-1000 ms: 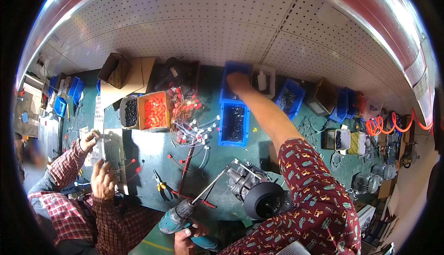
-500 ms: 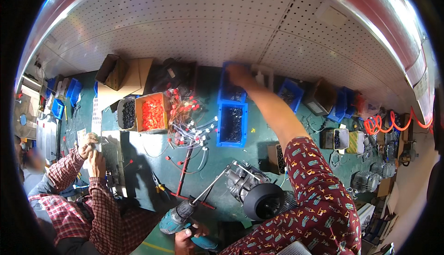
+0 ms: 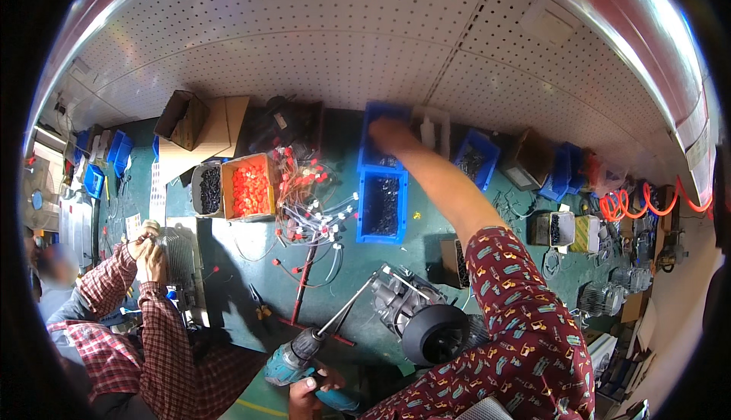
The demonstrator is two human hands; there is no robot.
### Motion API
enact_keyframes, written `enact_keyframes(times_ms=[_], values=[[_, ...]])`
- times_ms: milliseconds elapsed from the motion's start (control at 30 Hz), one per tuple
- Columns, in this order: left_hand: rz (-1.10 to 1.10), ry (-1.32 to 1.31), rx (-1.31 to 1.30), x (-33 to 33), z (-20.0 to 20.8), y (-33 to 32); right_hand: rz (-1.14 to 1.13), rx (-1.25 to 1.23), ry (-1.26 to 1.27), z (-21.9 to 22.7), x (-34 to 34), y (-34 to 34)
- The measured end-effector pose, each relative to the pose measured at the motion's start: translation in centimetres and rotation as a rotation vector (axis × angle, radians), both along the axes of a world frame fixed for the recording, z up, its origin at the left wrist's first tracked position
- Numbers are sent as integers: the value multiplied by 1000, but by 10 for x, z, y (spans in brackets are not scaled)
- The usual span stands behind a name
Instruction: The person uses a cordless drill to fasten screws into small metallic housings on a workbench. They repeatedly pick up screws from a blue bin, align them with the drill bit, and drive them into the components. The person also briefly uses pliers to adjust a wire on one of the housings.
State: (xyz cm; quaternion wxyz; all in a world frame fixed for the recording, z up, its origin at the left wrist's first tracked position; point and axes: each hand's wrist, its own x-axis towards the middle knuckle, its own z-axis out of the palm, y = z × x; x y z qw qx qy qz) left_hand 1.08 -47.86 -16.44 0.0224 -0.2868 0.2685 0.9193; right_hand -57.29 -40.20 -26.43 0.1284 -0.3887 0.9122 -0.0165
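My left hand (image 3: 306, 396) is wrapped round the handle of a teal cordless drill (image 3: 287, 361) near the lower edge. From its chuck a long metal bit (image 3: 347, 303) slants up to a metal motor-like assembly (image 3: 403, 302) with a black round housing (image 3: 434, 332); whether the tip touches cannot be told. My right arm stretches across the bench, with my right hand (image 3: 390, 136) down in the far blue bin (image 3: 371, 156). Its fingers are hidden and blurred there. Just nearer stands a second blue bin (image 3: 361, 207) holding small dark parts.
Left of the bins lie a bundle of wires (image 3: 304, 218) and a box of orange-red caps (image 3: 250, 188). Pliers (image 3: 260, 303) rest near a red metal stand (image 3: 302, 290). At left, a co-worker's hands (image 3: 149, 256) work on a finned metal part (image 3: 180, 256). An open carton (image 3: 451, 261) stands beside my right arm.
My right hand has shifted slightly left and nearer within the far blue bin. The drill stays almost in place. The co-worker's hands have moved a little.
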Motion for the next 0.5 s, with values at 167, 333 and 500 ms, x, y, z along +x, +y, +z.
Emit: enact_keyframes(times_ms=[167,333,500], values=[[-50,25,-9,-4,0,-5,-139,-73,63,-34,-4,0],[63,41,50,26,-27,0,-139,-78,-26,-36,-6,-28],[21,-9,-20,5,2,-6,-98,-191,-64,-55,-21,0]])
